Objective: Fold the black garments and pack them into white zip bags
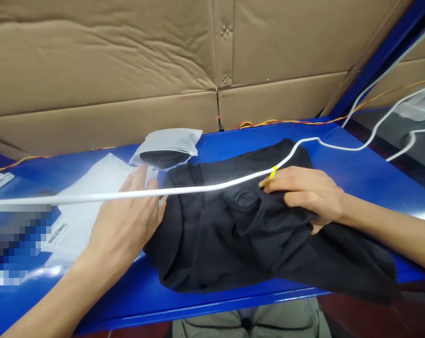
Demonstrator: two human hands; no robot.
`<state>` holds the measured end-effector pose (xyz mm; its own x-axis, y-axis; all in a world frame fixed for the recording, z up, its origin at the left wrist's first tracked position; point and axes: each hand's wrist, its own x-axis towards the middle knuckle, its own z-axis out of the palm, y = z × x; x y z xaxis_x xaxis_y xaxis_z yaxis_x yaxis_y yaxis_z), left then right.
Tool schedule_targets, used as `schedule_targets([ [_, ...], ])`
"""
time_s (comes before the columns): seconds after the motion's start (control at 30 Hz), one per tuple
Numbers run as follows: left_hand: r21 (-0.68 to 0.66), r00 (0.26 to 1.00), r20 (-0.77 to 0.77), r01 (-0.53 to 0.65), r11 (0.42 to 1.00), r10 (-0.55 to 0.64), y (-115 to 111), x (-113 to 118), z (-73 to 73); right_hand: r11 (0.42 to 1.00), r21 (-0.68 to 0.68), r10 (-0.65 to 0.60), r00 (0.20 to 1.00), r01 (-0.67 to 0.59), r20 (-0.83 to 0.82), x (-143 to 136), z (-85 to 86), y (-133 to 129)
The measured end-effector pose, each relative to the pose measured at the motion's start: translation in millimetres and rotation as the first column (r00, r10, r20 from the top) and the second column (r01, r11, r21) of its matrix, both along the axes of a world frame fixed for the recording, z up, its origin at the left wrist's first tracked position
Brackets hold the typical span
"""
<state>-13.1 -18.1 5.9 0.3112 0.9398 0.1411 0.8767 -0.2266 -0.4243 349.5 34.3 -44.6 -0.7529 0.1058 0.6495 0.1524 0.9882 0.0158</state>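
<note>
A black garment (212, 234) lies bunched on the blue tabletop, with a dotted mesh-like patch (246, 198) showing near its middle. My right hand (309, 195) grips its upper right part between thumb and fingers. By those fingertips is a small yellow strip (273, 172); whether they hold it or it sits on the white cable I cannot tell. My left hand (130, 216) rests with fingers stretched out between the garment's left edge and a white plastic bag (103, 176). Just beyond it stands a second white pouch (172, 141) with something dark inside.
A white cable (198, 189) runs across the view above both hands and on to the right. Red and yellow wires (286, 122) follow the table's back edge, below a brown cardboard wall (128, 61). A clear plastic container (418, 105) is at far right.
</note>
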Motion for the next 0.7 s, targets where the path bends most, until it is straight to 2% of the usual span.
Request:
schedule_targets([
  [0.07,-0.063,1.0,0.014,-0.005,0.998,0.006,2.7,0.2,0.0,0.999,0.009,0.049,0.998,-0.049,-0.028,0.3,0.3,0.9],
  [0.13,-0.126,0.998,-0.028,-0.062,0.99,0.059,3.4,2.2,2.6,0.998,0.009,0.07,0.997,-0.07,-0.038,0.1,0.5,2.0],
  [0.23,-0.079,0.991,-0.084,-0.113,0.99,0.106,2.4,6.8,7.5,0.998,0.013,0.069,0.996,-0.069,-0.05,-0.2,0.1,2.6],
  [0.4,-0.019,0.996,-0.047,0.079,0.997,-0.08,2.0,12.4,8.6,0.998,0.009,0.067,0.997,-0.066,-0.046,-0.5,-1.5,1.9],
  [0.5,0.066,0.995,-0.023,0.097,0.993,-0.096,2.9,14.1,8.3,0.997,0.006,0.072,0.996,-0.072,-0.057,-0.9,-1.8,1.6],
  [0.6,0.116,0.987,0.153,0.031,0.993,-0.048,3.4,14.3,10.3,0.998,0.002,0.068,0.996,-0.068,-0.055,-0.7,-1.4,1.3],
  [0.7,0.09,0.89,0.452,0.011,0.996,-0.051,3.0,10.8,11.2,0.998,0.002,0.061,0.997,-0.061,-0.051,0.2,-0.7,1.0],
])
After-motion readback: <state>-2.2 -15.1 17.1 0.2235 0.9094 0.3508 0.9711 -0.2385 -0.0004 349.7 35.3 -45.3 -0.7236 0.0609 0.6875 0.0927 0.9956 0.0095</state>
